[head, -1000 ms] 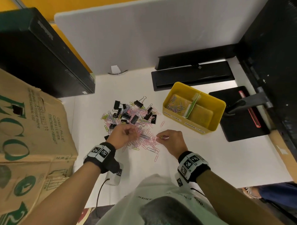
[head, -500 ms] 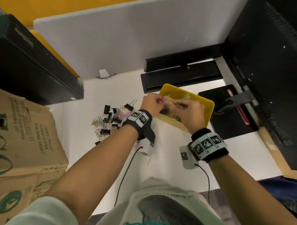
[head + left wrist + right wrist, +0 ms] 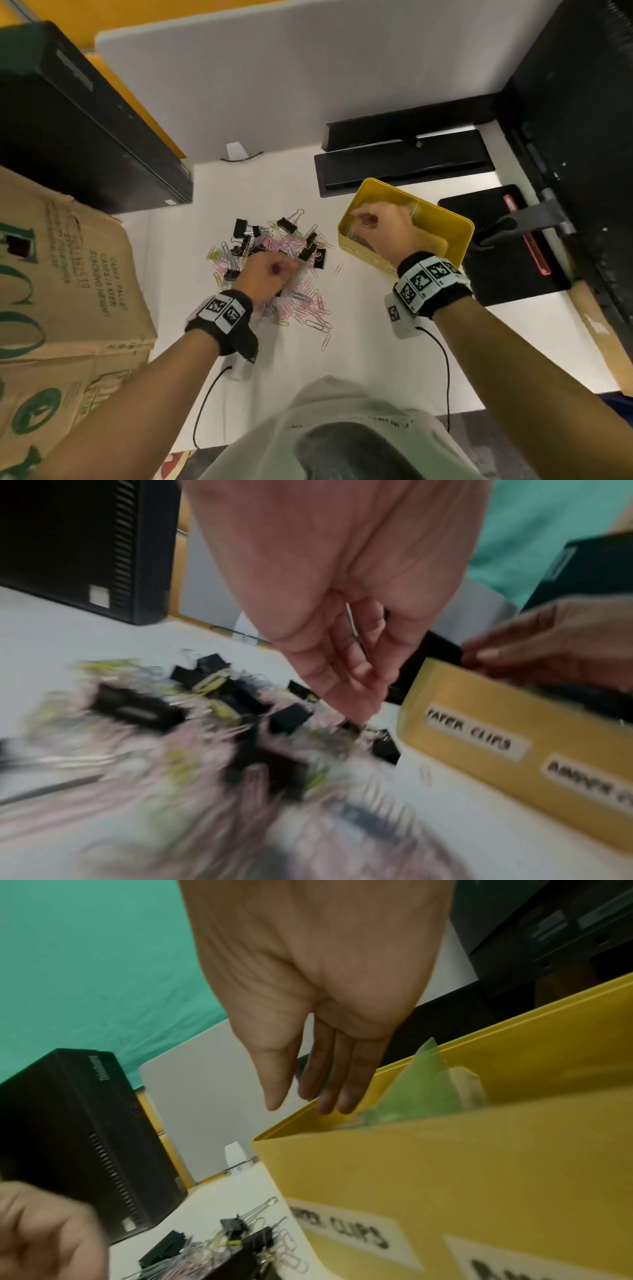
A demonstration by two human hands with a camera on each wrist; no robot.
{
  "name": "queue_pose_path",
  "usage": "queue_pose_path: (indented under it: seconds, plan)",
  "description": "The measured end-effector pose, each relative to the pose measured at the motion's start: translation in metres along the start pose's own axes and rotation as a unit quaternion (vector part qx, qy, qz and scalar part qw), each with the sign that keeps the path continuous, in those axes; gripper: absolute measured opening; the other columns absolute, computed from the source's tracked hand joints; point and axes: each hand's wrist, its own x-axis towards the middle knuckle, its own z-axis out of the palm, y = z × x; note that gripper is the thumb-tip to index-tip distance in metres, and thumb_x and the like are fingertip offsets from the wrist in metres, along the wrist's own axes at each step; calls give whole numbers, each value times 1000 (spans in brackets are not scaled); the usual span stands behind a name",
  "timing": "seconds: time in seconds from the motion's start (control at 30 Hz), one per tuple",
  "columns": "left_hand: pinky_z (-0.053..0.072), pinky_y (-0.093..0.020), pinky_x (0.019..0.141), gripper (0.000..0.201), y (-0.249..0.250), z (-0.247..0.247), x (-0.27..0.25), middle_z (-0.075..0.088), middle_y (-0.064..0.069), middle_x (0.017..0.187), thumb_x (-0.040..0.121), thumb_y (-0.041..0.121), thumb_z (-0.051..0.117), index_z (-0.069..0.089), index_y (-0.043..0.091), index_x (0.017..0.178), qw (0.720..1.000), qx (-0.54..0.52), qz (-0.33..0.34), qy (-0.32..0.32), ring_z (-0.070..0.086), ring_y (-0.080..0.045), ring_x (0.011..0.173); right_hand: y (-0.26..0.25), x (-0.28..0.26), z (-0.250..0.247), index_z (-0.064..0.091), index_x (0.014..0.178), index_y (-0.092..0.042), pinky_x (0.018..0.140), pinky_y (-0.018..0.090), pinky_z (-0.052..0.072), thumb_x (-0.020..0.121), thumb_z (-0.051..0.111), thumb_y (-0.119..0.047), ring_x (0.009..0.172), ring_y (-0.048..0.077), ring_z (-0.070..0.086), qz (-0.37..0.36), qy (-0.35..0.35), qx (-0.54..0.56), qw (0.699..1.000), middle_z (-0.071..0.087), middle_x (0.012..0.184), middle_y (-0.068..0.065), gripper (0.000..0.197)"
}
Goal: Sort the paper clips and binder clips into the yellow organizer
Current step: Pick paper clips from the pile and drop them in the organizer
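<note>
A heap of pastel paper clips (image 3: 301, 305) and black binder clips (image 3: 239, 226) lies on the white desk. My left hand (image 3: 284, 270) hangs over it with its fingers curled down toward the clips (image 3: 363, 691). A thin wire shows between thumb and fingers, but blur hides any grip. The yellow organizer (image 3: 460, 236) stands to the right, and a green divider (image 3: 421, 1091) splits it. Its front labels (image 3: 469, 731) read paper clips and binder clips. My right hand (image 3: 366, 219) hovers over the left compartment, fingers straight and holding nothing (image 3: 308, 1096). Paper clips (image 3: 356, 238) lie in that compartment.
A black computer case (image 3: 85, 137) and a cardboard box (image 3: 51, 291) flank the left side. Black trays (image 3: 400, 168) sit behind the organizer, and a black pad with a red pen (image 3: 527, 240) lies to its right. Single paper clips (image 3: 338, 269) lie off the heap.
Both hands carried clips from the heap to the organizer. My left hand has since swung back to the heap, while my right hand stays over the organizer with fingers now straight.
</note>
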Motion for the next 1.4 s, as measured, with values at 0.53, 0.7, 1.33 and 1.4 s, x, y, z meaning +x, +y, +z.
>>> queue_pose_path:
  seconds: [0.53,0.7,1.33,1.4]
  plan:
    - [46,-39,98,32,-51,30,-6,60,-12,116,81,6,58,61,7,113,927,307,211,29,54,-26,109,3,-74,113,45,121,-3,91,38,46,73,77,-32,113,31,46,-31,-262,-197,944,42,122,15,64]
    - [44,-46,95,31,-49,50,-16,56,-13,120,88,17,54,56,9,118,874,434,219,-19,51,-29,114,22,-94,123,46,121,-7,88,35,44,76,75,-27,109,29,51,-30,-245,-197,949,49,120,12,57]
    - [51,-44,80,27,-60,67,-36,59,-17,110,82,12,59,62,5,108,907,389,156,34,53,-38,97,17,-78,143,53,124,-11,94,32,43,82,69,-26,109,27,51,-66,-178,-159,969,49,119,11,47]
    - [48,-42,81,21,-61,71,-31,60,-16,108,84,6,57,64,3,103,912,384,144,24,52,-37,98,17,-75,142,58,117,-10,88,33,45,84,66,-23,103,28,55,-67,-186,-165,966,54,113,12,36]
